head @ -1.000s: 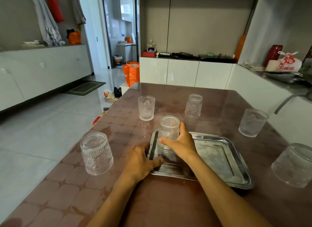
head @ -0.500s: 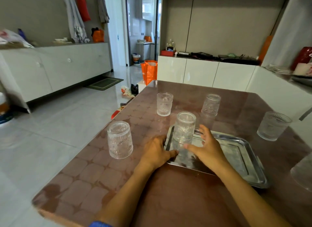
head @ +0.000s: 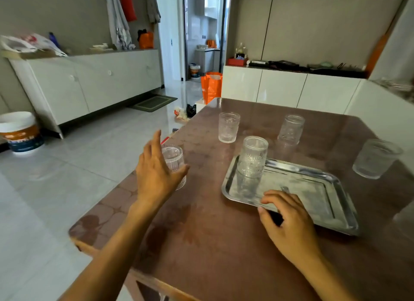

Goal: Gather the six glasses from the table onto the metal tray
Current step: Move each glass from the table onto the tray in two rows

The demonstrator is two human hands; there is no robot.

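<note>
One glass point(head: 253, 157) upright on tray point(head: 313, 188), left hand point(head: 154, 173) fingers spread, right hand point(head: 289, 220) curled.

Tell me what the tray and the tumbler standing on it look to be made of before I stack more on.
The tray looks like polished metal, likely stainless steel: silvery, with a raised rim, and it mirrors the tumbler. The tumbler on it looks like clear pressed glass with ribbed, embossed walls; the tray shows through it. Clear plastic can't be ruled out.
</note>
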